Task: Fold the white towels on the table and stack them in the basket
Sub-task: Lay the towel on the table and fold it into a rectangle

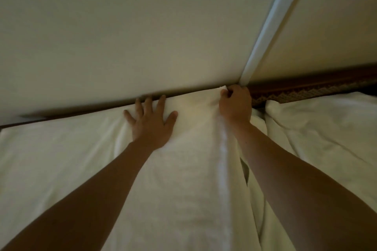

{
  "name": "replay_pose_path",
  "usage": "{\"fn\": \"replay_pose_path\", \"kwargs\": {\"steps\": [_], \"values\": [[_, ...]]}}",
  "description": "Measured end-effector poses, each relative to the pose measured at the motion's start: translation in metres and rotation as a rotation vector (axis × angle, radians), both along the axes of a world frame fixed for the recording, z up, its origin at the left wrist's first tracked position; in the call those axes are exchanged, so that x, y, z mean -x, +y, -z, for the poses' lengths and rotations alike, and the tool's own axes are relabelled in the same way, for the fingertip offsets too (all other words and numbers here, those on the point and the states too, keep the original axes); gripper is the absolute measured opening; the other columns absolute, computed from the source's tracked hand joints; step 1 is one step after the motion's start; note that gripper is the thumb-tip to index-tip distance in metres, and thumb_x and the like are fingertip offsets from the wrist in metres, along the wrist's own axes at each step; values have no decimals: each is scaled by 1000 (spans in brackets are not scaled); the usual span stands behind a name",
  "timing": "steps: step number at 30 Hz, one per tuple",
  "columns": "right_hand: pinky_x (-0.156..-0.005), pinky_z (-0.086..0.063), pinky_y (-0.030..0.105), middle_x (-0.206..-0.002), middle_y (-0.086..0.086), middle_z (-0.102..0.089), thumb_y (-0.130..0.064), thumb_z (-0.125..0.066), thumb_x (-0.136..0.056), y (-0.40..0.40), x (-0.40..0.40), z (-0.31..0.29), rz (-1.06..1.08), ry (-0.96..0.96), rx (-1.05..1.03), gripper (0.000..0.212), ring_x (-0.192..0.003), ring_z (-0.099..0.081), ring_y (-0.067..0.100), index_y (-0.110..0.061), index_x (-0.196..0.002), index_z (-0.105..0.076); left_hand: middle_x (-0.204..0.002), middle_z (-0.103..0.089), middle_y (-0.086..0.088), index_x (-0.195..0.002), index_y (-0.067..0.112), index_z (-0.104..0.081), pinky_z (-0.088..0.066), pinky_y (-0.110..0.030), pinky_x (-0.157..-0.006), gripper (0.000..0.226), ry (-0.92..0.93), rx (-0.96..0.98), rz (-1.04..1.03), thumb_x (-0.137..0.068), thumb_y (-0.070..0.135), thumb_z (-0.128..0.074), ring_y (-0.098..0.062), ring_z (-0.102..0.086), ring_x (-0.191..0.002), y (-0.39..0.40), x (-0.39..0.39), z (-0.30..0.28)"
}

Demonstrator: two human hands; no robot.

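At the far left a white towel (67, 161) lies spread across the table (306, 92), reaching to the far edge where the cream wall (122, 36) meets it. The left hand (150, 123) lies flat on this towel near that far edge, fingers straight and splayed, palm down; the person appears to be pinning the cloth so it does not slide while the other side is worked. Between the two hands the fabric rises in a soft ridge, and a long fold line runs toward the viewer.

Further right, the right hand (236, 103) is curled round the far corner of the same towel, pinching it just below a pale vertical trim strip (273, 26) on the wall. That grip probably serves to pull the edge taut or to bring the corner over for the fold. A small dark gap shows beside the right forearm where the cloth parts.

At the far right a second white towel (326, 128) lies rumpled, apparently unfolded, with the dark wooden table edge visible behind it. No basket is in view, so stacking seems some way off.
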State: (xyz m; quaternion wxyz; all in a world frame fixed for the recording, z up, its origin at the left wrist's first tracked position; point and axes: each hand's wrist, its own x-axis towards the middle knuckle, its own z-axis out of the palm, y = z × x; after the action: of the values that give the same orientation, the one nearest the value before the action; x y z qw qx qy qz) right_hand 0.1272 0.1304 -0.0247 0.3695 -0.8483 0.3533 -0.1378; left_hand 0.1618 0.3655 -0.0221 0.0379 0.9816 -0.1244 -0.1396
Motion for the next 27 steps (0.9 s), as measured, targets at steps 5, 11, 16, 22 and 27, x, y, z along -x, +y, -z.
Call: {"fn": "replay_pose_path", "kwargs": {"steps": [5, 11, 16, 22, 27], "values": [[-96, -42, 55, -143, 15, -50, -26, -49, -94, 55, 31, -20, -99, 43, 379, 43, -129, -47, 39, -17, -136, -54, -171, 9, 0, -162, 36, -7, 8, -62, -123, 69, -52, 57, 89, -98, 64, -5, -30, 16, -156, 22, 55, -17], [-124, 0, 60, -171, -4, 11, -53, -19, -105, 108, 85, 2, -598, 400, 382, 62, -157, 12, 25, -35, -163, -4, -170, 18, 6, -159, 45, 8, 4, -63, -122, 75, -14, -43, 48, -93, 79, -3, -27, 13, -157, 85, 70, 0], [-124, -2, 61, -171, -5, 12, -54, -13, -104, 109, 83, 1, -611, 434, 448, 63, -157, 13, 26, -35, -163, -2, -171, 11, 5, -162, 40, 1, -1, -64, -122, 78, 2, -95, -344, -93, 78, -7, -27, 7, -157, 207, 22, -4], [-120, 0, 70, -172, 7, 2, -45, -19, -105, 150, 97, -6, -538, 399, 488, 63, -156, 5, 37, -22, -164, -13, -172, 5, -1, -163, 33, -11, 3, -60, -124, 68, -73, 36, -295, -101, 63, -14, -30, 6, -157, 193, 116, -20], [-121, -3, 66, -170, 6, -15, -50, -27, -102, 231, 148, 0, -765, 316, 499, 64, -157, -7, 36, -25, -161, -28, -172, 8, 5, -162, 42, -9, 0, -62, -123, 73, 8, -24, 41, -97, 76, -11, -26, 8, -158, 188, 191, -3]]}}
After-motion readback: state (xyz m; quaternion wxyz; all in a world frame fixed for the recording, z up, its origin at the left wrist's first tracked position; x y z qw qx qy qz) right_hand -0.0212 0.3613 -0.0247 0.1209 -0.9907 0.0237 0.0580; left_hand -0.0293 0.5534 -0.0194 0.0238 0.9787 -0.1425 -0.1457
